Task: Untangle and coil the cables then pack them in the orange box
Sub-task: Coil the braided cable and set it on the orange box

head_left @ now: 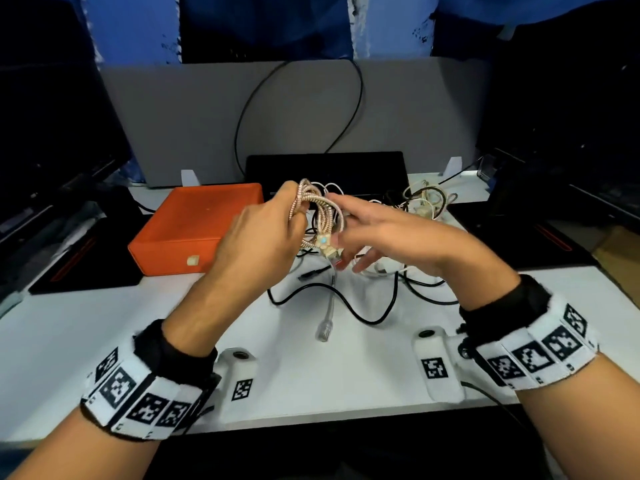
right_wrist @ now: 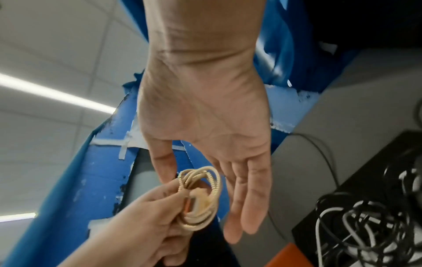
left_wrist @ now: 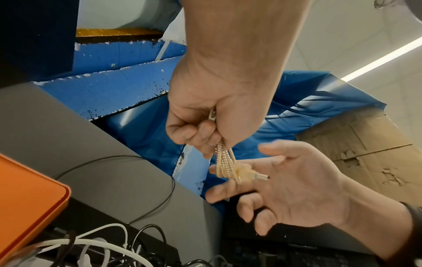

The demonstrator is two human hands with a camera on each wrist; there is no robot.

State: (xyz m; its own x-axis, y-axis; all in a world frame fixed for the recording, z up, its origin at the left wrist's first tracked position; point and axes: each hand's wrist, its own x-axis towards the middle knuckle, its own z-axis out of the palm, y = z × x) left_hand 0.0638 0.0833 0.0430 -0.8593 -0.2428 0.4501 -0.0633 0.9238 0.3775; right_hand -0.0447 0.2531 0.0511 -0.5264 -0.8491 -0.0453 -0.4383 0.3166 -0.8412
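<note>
My left hand (head_left: 273, 220) grips a coiled pink-gold braided cable (head_left: 320, 211) above the desk; its loops hang from the fist (left_wrist: 198, 130) and its plug ends dangle below (left_wrist: 248, 176). My right hand (head_left: 367, 233) is spread flat beside the coil (right_wrist: 200, 196), palm toward it, fingers straight, holding nothing. The orange box (head_left: 194, 226) lies closed on the desk to the left of the hands. A tangle of black and white cables (head_left: 367, 282) sprawls on the desk under and behind the hands.
A clear network plug (head_left: 325, 329) lies at the front of the white desk (head_left: 69, 341). A cream cable bundle (head_left: 427, 200) lies at the back right. A black device (head_left: 325, 171) and a grey divider (head_left: 194, 112) stand behind. Dark monitors flank both sides.
</note>
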